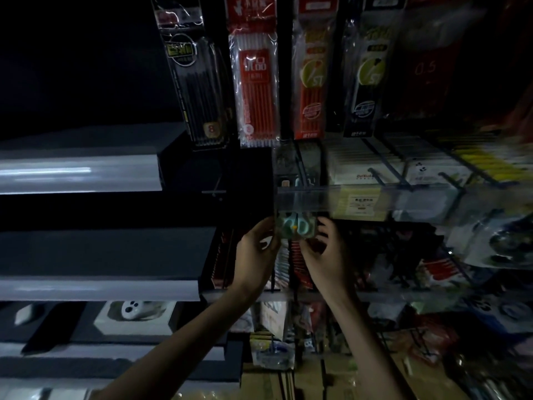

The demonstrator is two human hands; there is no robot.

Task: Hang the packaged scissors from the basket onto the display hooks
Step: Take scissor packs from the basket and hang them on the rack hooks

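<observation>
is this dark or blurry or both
Both, head view: dim overall, upper left nearly black; right edge smeared by blur and wide-angle stretch; glare streaks the left shelf edge; left hand, right hand and the packaged scissors they hold are legible.

the scissors pack (297,228) between the left hand (255,252) and right hand (326,255) is clear glossy plastic over smooth pale handles. the rail (375,194) just above the hands is clear shiny plastic. the pen packs (253,82) higher up are crinkled glossy film. the shelves (78,174) left of the hands look smooth, with a dull sheen.
</observation>
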